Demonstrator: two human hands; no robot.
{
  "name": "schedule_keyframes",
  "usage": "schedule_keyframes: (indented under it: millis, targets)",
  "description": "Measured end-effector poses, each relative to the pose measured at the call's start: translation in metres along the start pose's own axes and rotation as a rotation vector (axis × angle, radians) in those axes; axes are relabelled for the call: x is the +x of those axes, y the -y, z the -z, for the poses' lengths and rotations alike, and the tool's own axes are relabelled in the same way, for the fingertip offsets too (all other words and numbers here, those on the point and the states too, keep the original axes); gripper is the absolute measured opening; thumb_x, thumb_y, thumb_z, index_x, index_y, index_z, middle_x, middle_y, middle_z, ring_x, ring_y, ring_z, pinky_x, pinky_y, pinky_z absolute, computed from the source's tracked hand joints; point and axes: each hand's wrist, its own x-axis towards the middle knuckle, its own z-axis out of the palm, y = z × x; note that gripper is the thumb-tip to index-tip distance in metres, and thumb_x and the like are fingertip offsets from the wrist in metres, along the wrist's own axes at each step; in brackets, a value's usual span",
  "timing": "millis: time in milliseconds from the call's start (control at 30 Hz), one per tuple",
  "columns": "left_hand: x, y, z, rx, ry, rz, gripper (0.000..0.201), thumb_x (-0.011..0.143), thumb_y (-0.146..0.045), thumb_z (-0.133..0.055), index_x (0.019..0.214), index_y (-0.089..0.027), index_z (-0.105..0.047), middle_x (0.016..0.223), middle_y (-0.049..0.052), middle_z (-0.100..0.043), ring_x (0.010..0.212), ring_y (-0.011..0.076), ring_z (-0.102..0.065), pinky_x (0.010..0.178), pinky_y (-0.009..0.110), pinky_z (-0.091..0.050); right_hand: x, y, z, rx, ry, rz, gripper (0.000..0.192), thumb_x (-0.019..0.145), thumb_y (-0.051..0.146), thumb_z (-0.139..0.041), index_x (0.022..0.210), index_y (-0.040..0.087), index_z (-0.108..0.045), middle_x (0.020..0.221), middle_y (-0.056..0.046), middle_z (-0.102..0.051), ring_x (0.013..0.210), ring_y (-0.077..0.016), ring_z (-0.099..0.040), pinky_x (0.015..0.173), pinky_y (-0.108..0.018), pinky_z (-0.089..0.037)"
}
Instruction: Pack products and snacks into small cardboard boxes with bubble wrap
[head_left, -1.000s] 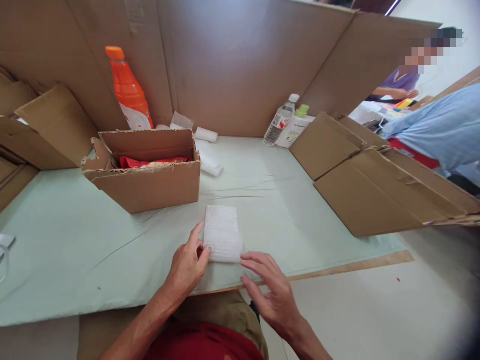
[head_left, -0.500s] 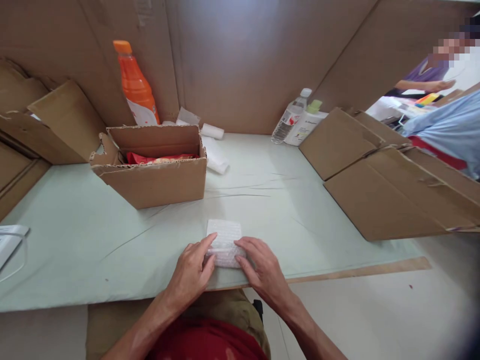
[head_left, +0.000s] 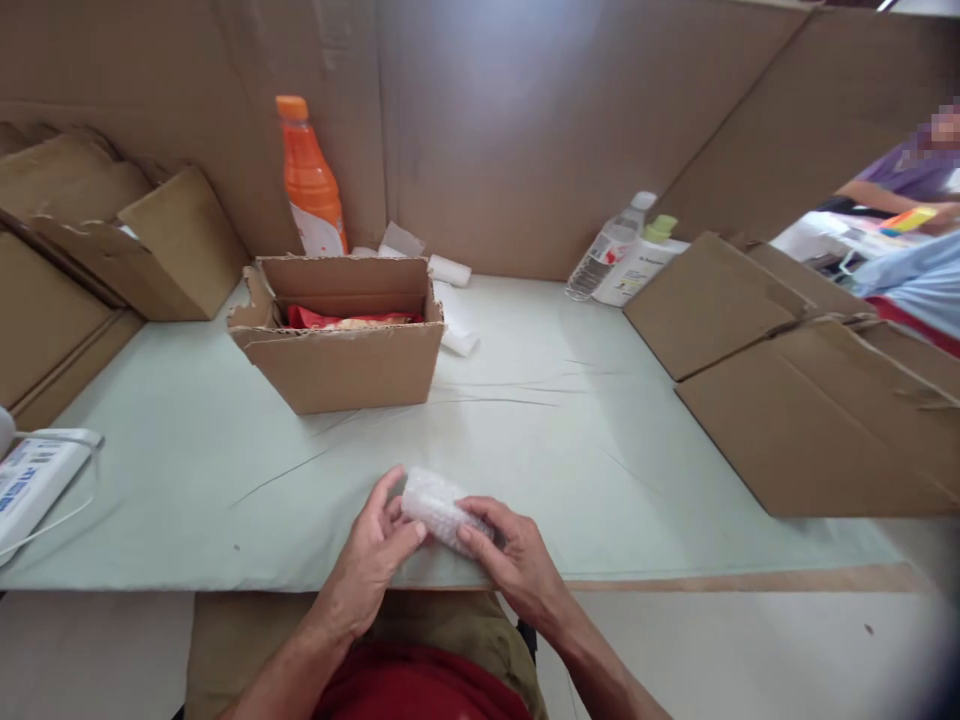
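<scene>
A small roll of bubble wrap (head_left: 436,508) is held slantwise over the near edge of the table, between my two hands. My right hand (head_left: 517,560) grips its right end, thumb on the near side and fingers over the top. At the other end, my left hand (head_left: 375,545) has its thumb against the wrap, with its fingers curled behind and partly hidden. Whether something lies inside the wrap cannot be made out. Beyond my hands stands an open cardboard box (head_left: 352,370) with a red packet (head_left: 337,318) in it.
An orange bottle (head_left: 311,180) stands behind the box, near white rolls (head_left: 450,270). A clear water bottle (head_left: 611,245) and a white bottle (head_left: 637,270) lean at the back. Cardboard boxes (head_left: 825,410) flank the right; a power strip (head_left: 45,480) lies left. Another person's arm (head_left: 877,195) shows far right.
The bubble wrap lay flat with a loose flap; now it is rolled up, lifted and tilted in my hands. The view has shifted slightly left.
</scene>
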Motion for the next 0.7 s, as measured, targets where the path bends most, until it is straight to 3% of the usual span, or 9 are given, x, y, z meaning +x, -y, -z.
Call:
schedule_keyframes:
  millis: [67,167,233,300,367,433,500,600,700]
  targets:
    - [0.001,-0.002,-0.003,-0.006,0.02,-0.001,0.081,0.08,-0.032,-0.067,0.151,-0.014,-0.031,0.1,0.006,-0.069,0.089,0.0176,-0.066,0.085,0.032,-0.055,-0.003,0.003,0.003,-0.015,-0.029,0.058,0.019,0.092,0.031,-0.062,0.105,0.024,-0.073,0.109,-0.008,-0.074,0.104,-0.0253,-0.068,0.092,-0.039,-0.054]
    - [0.0,0.002,-0.01,0.091,0.045,-0.106,0.075,0.083,-0.025,-0.062,0.152,-0.016,-0.033,0.092,0.002,-0.066,0.08,0.0141,-0.064,0.079,0.027,-0.054,-0.005,0.005,0.013,-0.05,-0.106,0.072,0.044,0.084,0.035,-0.071,0.127,0.023,-0.066,0.131,-0.013,-0.066,0.116,-0.0292,-0.064,0.097,-0.043,-0.053]
    - [-0.002,0.004,-0.011,0.225,0.086,-0.195,0.066,0.086,-0.021,-0.058,0.149,-0.017,-0.04,0.093,0.003,-0.067,0.081,0.0144,-0.066,0.078,0.027,-0.055,-0.002,0.009,0.021,-0.007,0.001,0.029,0.044,0.085,0.037,-0.071,0.127,0.023,-0.065,0.122,-0.011,-0.07,0.104,-0.0258,-0.068,0.087,-0.037,-0.056]
    - [-0.003,-0.002,-0.007,0.421,0.088,-0.394,0.056,0.087,-0.019,-0.059,0.142,-0.019,-0.049,0.102,0.005,-0.069,0.09,0.0173,-0.068,0.082,0.029,-0.057,0.005,0.015,0.03,0.02,0.112,0.036,0.021,0.091,0.036,-0.065,0.106,0.024,-0.072,0.097,-0.006,-0.073,0.086,-0.0213,-0.069,0.077,-0.032,-0.056]
    - [0.002,-0.023,0.004,0.646,-0.022,-0.73,0.053,0.087,-0.019,-0.063,0.138,-0.022,-0.053,0.118,0.01,-0.068,0.107,0.0223,-0.067,0.093,0.035,-0.056,0.015,0.022,0.041,0.008,0.086,0.101,0.015,0.093,0.034,-0.063,0.087,0.023,-0.071,0.084,-0.004,-0.071,0.08,-0.0203,-0.068,0.072,-0.03,-0.055]
    - [0.013,-0.056,0.021,0.854,-0.235,-1.087,0.059,0.087,-0.018,-0.066,0.143,-0.024,-0.049,0.134,0.013,-0.061,0.127,0.0278,-0.058,0.106,0.044,-0.05,0.03,0.033,0.056,-0.019,-0.056,0.179,0.011,0.091,0.033,-0.066,0.085,0.024,-0.071,0.085,-0.005,-0.071,0.081,-0.0213,-0.068,0.071,-0.031,-0.054]
    - [0.029,-0.095,0.041,1.044,-0.457,-1.304,0.066,0.086,-0.013,-0.066,0.148,-0.023,-0.043,0.139,0.015,-0.057,0.138,0.0319,-0.048,0.113,0.052,-0.042,0.049,0.05,0.076,-0.055,-0.216,0.259,0.008,0.089,0.033,-0.07,0.088,0.025,-0.072,0.086,-0.005,-0.071,0.08,-0.0213,-0.066,0.069,-0.031,-0.053]
    - [0.052,-0.138,0.066,1.208,-0.642,-1.384,0.068,0.088,-0.008,-0.059,0.151,-0.019,-0.038,0.134,0.016,-0.061,0.14,0.0341,-0.046,0.113,0.056,-0.04,0.087,0.087,0.102,-0.137,-0.397,0.396,0.006,0.089,0.033,-0.071,0.089,0.027,-0.074,0.085,-0.004,-0.069,0.075,-0.0188,-0.062,0.064,-0.031,-0.049]
    - [0.061,-0.145,0.078,1.218,-0.627,-1.394,0.063,0.088,-0.002,-0.052,0.148,-0.019,-0.043,0.112,0.01,-0.069,0.119,0.0277,-0.061,0.11,0.054,-0.044,0.135,0.129,0.111,-0.227,-0.432,0.538,0.008,0.09,0.031,-0.07,0.086,0.025,-0.073,0.088,-0.003,-0.07,0.074,-0.0158,-0.06,0.064,-0.029,-0.048]
